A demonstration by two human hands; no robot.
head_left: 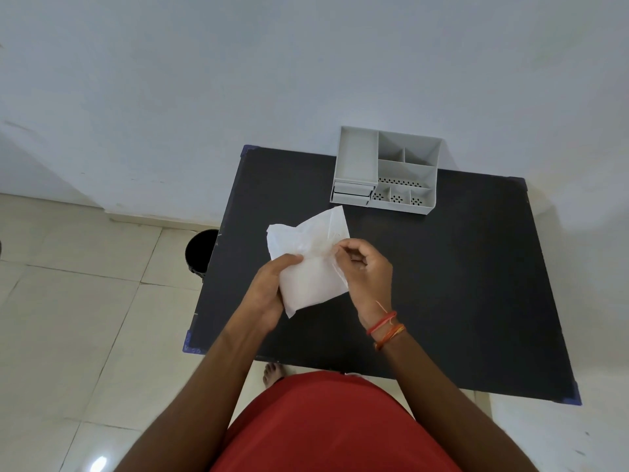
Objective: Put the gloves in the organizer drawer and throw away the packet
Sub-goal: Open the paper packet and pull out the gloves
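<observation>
Floor: pale tiled floor (pixel 68 301) runs down your left side, meeting a plain white wall (pixel 238 63) that fills the top of the view.
Bin: a black bin (pixel 200 252) stands on the floor just beside the left edge of the surface, partly hidden by it.
Surface: a dark surface (pixel 459 284) with blue corner caps sits against the wall, directly in front of you.
Organizer: a grey organizer (pixel 386 170) stands at the far edge of the surface, near the wall, up and to the right of your hands; its two small drawers (pixel 352 192) at the lower left front look pushed in, and the open compartments on top show nothing inside.
Packet: the white packet (pixel 308 264) is held up over the middle of the surface, between your two hands and well apart from the organizer; its upper end is opened and crumpled, and whether gloves are inside cannot be told.
Left hand: your left hand (pixel 269 291) wraps the packet's lower left side, its fingers (pixel 291 258) curled over the front edge and clamped on it, forearm rising from the lower left.
Right hand: your right hand (pixel 366 270) pinches the packet's upper right flap, its fingers (pixel 340 247) drawn narrow on the thin material, knuckles up, with red and orange threads (pixel 386 327) around the wrist.
</observation>
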